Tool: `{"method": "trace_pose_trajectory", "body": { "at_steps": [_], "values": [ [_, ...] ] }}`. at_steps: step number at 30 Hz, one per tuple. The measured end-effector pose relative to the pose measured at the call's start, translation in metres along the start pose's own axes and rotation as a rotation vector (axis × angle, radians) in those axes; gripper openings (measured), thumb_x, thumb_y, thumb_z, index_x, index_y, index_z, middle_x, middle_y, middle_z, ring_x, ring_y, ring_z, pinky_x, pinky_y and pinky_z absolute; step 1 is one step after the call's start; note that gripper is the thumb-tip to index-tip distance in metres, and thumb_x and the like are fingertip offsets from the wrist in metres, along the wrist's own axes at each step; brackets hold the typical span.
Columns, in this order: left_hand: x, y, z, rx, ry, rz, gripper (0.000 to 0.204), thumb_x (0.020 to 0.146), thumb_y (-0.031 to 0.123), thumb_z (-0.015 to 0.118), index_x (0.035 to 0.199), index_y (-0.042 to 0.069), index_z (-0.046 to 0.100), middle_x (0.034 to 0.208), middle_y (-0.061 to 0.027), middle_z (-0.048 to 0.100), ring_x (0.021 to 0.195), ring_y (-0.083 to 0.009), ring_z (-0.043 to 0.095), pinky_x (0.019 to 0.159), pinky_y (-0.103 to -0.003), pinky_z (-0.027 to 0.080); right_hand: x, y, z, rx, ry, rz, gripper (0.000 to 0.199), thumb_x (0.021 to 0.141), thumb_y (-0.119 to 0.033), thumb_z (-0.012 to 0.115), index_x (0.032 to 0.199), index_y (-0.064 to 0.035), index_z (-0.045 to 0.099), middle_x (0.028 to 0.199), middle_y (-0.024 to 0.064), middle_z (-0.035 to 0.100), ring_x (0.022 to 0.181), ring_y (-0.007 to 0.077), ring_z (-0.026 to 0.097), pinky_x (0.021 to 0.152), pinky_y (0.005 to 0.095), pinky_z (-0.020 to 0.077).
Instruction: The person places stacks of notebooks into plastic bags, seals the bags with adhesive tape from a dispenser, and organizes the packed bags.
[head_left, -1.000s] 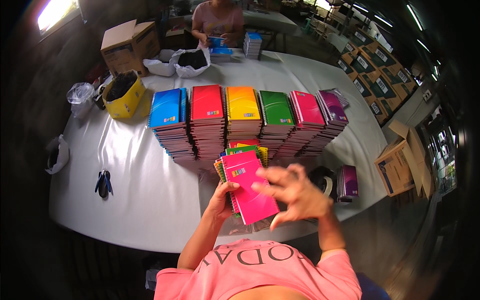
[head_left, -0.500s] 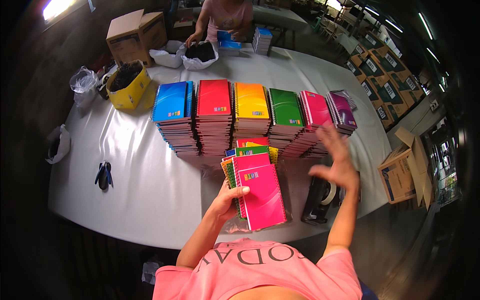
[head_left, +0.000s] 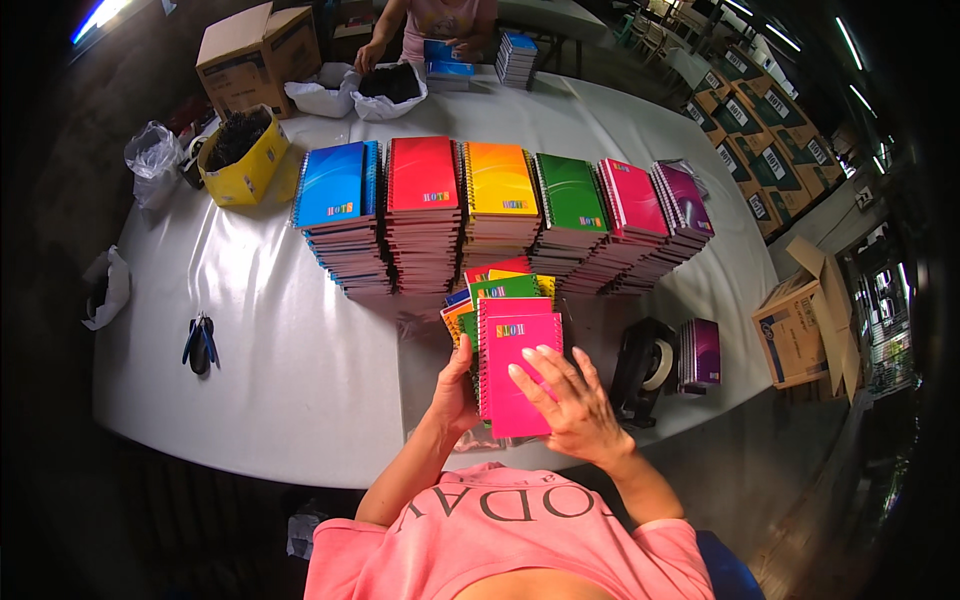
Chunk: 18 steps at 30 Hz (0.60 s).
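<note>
Holding a staggered bundle of spiral notebooks (head_left: 518, 350)
The left hand (head_left: 455, 396) grips its left edge; the right hand (head_left: 578, 412), loosely open, touches the top pink cover (head_left: 512, 395). Mixed colours are gathered, edges not yet squared; six notebook stacks (head_left: 572, 195) stand beyond.

Two pink spiral notebooks (head_left: 504, 348), covers up, overlapping, atop fanned green, yellow, orange and red notebooks (head_left: 512, 287)

Six notebook stacks (head_left: 500, 190) stand in a row — plus one tape dispenser (head_left: 633, 372).
</note>
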<state>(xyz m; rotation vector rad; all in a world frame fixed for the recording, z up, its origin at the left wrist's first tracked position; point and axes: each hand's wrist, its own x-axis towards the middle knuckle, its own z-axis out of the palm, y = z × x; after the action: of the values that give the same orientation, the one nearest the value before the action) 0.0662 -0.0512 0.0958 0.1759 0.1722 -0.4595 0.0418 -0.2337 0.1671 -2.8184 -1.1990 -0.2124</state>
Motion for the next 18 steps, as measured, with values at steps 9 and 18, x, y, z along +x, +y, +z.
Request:
{"method": "trace_pose_trajectory", "body": {
  "at_steps": [9,18],
  "values": [
    [-0.012,-0.002,-0.002,0.158,-0.014,0.085,0.051,0.079,0.014,0.067,0.123,0.005,0.045,0.110,-0.0100,0.059,0.098,-0.0211,0.062,0.086,-0.039,0.053,-0.008,-0.004,0.004,0.821,0.511,0.438,0.069,0.078,-0.030,0.073,0.136,-0.0076,0.042,0.146,0.0185,0.018,0.132,0.0314,0.024,0.110,0.0422,0.0190],
    [-0.029,0.003,0.004,0.364,0.000,0.211,0.058,0.076,0.013,0.074,0.124,0.003,0.043,0.114,-0.0102,0.058,0.103,-0.0211,0.059,0.089,-0.037,0.050,-0.018,0.011,0.015,1.631,0.273,0.735,0.065,0.073,0.000,0.075,0.128,0.0015,0.041,0.109,0.0093,0.061,0.097,0.0146,0.060,0.088,0.0294,0.0484]
  ]
}}
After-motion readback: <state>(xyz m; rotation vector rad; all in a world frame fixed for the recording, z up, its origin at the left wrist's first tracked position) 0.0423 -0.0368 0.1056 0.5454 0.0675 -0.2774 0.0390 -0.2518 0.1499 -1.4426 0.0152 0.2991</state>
